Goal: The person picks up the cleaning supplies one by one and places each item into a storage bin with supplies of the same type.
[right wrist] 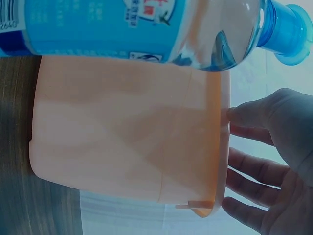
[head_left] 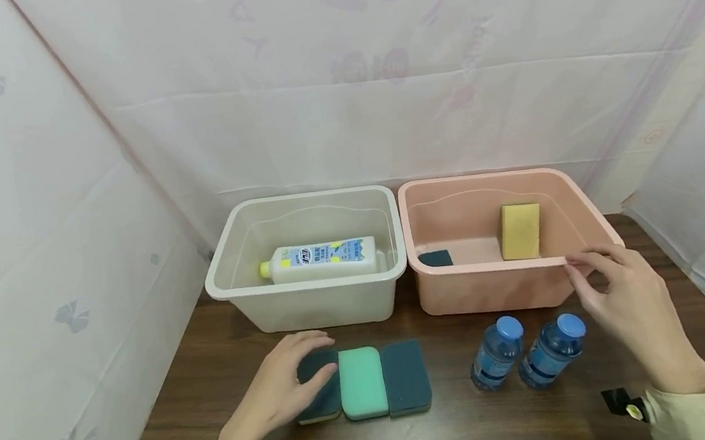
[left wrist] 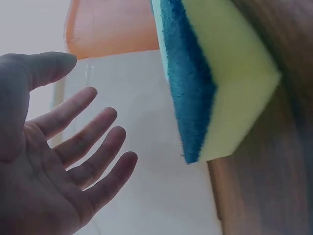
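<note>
My left hand (head_left: 280,384) hovers over the leftmost sponge (head_left: 320,385), fingers spread and holding nothing. In the left wrist view, that sponge (left wrist: 239,88) shows a yellow body with a dark blue-green scouring face, apart from the fingers. A mint-green sponge (head_left: 362,383) and another dark-faced sponge (head_left: 406,378) lie beside it in a row. My right hand (head_left: 634,306) pinches the front rim of the pink bin (head_left: 493,287) near its right corner, thumb in front; the fingertips are partly hidden behind the rim in the right wrist view.
Inside the pink bin are a yellow sponge (head_left: 520,231) and a dark sponge (head_left: 435,259). The white bin (head_left: 317,305) holds a white detergent bottle (head_left: 324,260) lying down. Two blue-capped bottles (head_left: 496,353) stand before the pink bin. White sheeting encloses the wooden table (head_left: 458,434).
</note>
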Demonstrator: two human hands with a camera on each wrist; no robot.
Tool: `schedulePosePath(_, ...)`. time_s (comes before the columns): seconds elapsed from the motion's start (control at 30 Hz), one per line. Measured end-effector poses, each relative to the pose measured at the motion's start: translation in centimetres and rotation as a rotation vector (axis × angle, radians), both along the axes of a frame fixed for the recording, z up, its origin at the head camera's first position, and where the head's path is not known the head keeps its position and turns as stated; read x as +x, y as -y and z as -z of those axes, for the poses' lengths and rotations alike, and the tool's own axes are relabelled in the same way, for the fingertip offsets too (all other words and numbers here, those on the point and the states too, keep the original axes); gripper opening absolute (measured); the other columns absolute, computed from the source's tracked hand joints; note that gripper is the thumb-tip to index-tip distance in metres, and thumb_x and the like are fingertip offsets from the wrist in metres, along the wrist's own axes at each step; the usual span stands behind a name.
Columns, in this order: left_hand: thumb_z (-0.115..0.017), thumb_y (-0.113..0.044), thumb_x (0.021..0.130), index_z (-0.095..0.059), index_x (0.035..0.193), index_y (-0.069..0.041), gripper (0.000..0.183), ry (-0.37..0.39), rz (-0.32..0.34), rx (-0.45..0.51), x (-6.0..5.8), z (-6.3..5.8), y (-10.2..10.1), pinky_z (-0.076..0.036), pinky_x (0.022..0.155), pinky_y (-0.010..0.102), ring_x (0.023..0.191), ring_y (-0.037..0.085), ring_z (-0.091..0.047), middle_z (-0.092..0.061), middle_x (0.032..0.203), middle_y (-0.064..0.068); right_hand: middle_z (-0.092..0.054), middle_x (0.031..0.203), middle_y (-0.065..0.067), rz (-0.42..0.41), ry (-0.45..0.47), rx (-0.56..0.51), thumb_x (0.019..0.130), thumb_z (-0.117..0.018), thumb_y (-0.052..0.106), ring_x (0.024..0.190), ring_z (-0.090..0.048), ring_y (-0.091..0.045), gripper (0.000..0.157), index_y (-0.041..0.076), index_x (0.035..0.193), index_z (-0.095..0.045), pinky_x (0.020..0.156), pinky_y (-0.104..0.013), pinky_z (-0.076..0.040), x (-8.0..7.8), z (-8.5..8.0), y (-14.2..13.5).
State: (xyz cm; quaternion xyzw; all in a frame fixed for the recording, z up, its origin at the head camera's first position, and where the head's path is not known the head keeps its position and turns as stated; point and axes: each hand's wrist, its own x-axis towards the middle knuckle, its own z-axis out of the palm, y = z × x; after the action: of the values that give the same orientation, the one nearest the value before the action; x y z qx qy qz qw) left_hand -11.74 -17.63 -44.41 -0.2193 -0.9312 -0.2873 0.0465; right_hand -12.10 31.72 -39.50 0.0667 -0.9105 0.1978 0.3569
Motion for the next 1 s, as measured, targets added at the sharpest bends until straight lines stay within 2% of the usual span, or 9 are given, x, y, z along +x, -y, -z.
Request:
schedulePosePath(0.17,-0.080,-0.028,0.095,-0.074,0.130,-0.016,0.038,0.003,-0.014,-0.003,0.4,1.0,0.8,-0.054,0.105,0.057,0.132,0.030,-0.063,-0.069,0.140,0.006,-0.074,0.104,-0.021,-0.005,-0.002,0.003,0.085,-0.084,0.004,0.099,-0.064,-0.046,0.017,-0.003,0.099,-0.080,0.076,-0.066,-0.047,0.0,0.0,0.1)
schedulePosePath(0.4,-0.081,-0.030,0.095,-0.074,0.129,-0.016,0.037,0.033,-0.029,-0.028,0.7,2.0,1.6,-0.054,0.107,0.056,0.135,0.031,-0.062,-0.067,0.143,0.009,-0.074,0.104,-0.022,-0.005,-0.009,-0.003,0.084,-0.084,0.004,0.099,-0.064,-0.047,0.016,-0.003,0.098,-0.080,0.076,-0.067,-0.046,0.0,-0.1,0.0)
schedulePosePath(0.8,-0.086,-0.040,0.089,-0.072,0.131,-0.020,0.049,0.125,-0.035,-0.044,1.0,3.0,2.0,-0.052,0.108,0.058,0.138,0.033,-0.058,-0.060,0.150,0.010,-0.074,0.105,-0.022,-0.009,-0.006,-0.011,0.085,-0.084,0.005,0.100,-0.064,-0.047,0.015,-0.002,0.098,-0.081,0.078,-0.067,-0.045,-0.1,0.0,0.0)
schedulePosePath(1.0,-0.087,-0.043,0.088,-0.071,0.133,-0.020,0.053,0.166,-0.006,-0.045,1.1,3.2,1.9,-0.051,0.108,0.060,0.140,0.036,-0.055,-0.056,0.154,0.012,-0.074,0.105,-0.022,-0.008,-0.008,-0.011,0.085,-0.084,0.004,0.101,-0.064,-0.048,0.016,-0.002,0.099,-0.081,0.078,-0.068,-0.045,0.0,-0.1,0.0)
